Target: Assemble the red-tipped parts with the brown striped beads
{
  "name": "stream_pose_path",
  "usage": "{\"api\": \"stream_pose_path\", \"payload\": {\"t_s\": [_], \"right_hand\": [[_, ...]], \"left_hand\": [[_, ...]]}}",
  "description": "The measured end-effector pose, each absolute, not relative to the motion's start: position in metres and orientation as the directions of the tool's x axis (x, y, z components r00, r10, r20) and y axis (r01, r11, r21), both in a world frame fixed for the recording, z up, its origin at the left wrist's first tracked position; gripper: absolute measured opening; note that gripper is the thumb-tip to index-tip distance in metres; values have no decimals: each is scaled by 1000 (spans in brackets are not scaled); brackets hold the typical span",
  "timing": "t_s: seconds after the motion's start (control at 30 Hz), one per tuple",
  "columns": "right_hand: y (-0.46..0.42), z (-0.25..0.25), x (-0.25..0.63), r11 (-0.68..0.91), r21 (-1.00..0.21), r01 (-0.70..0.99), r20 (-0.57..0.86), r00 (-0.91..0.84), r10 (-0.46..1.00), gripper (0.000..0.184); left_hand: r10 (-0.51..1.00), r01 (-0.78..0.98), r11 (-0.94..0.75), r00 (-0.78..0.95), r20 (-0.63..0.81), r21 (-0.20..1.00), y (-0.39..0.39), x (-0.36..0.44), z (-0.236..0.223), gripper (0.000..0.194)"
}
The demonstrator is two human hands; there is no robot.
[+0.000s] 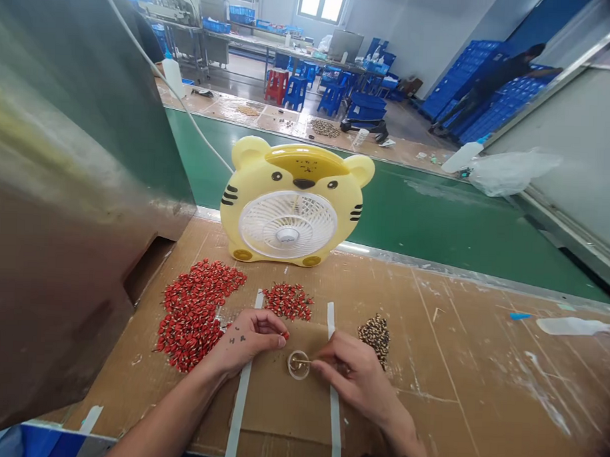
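My left hand (255, 335) pinches one small red piece (284, 335) between thumb and fingertips, above a brown cardboard sheet (288, 411) taped down along both sides. My right hand (353, 370) grips a thin stick (305, 362), its tip inside a small clear round cup (298, 373). What lies in the cup is too small to make out. A big heap of red pieces (195, 311) spreads to the left of my left hand. Just beyond the sheet is a smaller red pile (287, 300). Black-and-tan small pieces (375, 334) are piled by my right hand.
A yellow animal-faced fan (288, 208) stands behind the piles. Past it runs a green conveyor belt (435, 223). To the left rises a metal machine housing (86, 201). A plastic bottle (572, 326) lies at the right. In the background a person (500, 82) stands near blue crates (458, 74).
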State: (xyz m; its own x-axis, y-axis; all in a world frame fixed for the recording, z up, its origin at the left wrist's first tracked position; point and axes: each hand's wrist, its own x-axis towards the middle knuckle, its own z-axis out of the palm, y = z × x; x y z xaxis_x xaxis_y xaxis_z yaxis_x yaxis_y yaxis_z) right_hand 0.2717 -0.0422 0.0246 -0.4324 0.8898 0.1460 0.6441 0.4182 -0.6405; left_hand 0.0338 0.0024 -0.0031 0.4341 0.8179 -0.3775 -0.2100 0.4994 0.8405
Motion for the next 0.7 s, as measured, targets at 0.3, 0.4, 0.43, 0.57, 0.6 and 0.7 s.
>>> {"api": "stream_pose_path", "payload": {"t_s": [0.3, 0.4, 0.43, 0.57, 0.6, 0.7], "right_hand": [[-30, 29, 342, 295, -461, 837, 104, -279, 955, 15], [-33, 29, 342, 371, -425, 825, 29, -398, 917, 14], [-35, 28, 340, 389, -423, 818, 6, -427, 904, 14], [-41, 23, 327, 420, -403, 813, -60, -482, 874, 12], [-42, 21, 324, 416, -392, 821, -69, -477, 876, 13], [-41, 18, 316, 388, -363, 847, -73, -441, 895, 15]], "left_hand": [[816, -167, 486, 438, -377, 858, 3, 34, -2, 16], [817, -162, 486, 434, -381, 858, 3, 34, 1, 17], [817, -162, 486, 433, -381, 859, 3, 34, 1, 17], [817, -167, 488, 432, -381, 857, 4, 34, -3, 18], [816, -171, 490, 435, -381, 855, 4, 34, -4, 18], [815, -184, 489, 446, -371, 853, 3, 33, -5, 19]]}}
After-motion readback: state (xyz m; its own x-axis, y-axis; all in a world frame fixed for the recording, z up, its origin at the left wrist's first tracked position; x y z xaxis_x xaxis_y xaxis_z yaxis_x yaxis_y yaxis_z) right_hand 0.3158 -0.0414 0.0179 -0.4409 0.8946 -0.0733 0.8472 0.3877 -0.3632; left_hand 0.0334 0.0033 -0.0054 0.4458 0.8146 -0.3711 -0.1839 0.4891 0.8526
